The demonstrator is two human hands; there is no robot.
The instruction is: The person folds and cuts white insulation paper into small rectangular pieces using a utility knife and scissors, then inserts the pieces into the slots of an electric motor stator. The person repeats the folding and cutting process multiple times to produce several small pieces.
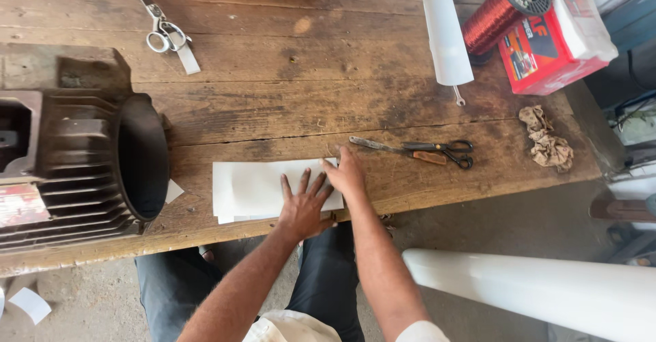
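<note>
Fingers of both hands, left hand (303,209) and right hand (346,175), spread flat on white paper sheet (249,188).

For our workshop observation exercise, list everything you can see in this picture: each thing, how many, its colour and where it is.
paper sheet: 1, white, table's near edge, under both hands
motor housing: 1, dark, ribbed, table's left end
black-handled scissors: 1, right of the hands
metal scissors: 1, silver, far left
curved sheet: 1, white, far side
wire spool: 1, copper-red, far right
box: 1, red, beside the spool
rag: 1, tan, right edge
paper roll: 1, white, below the table
table: 1, brown wood
left hand: flat on the sheet
right hand: on the sheet's right end
</note>
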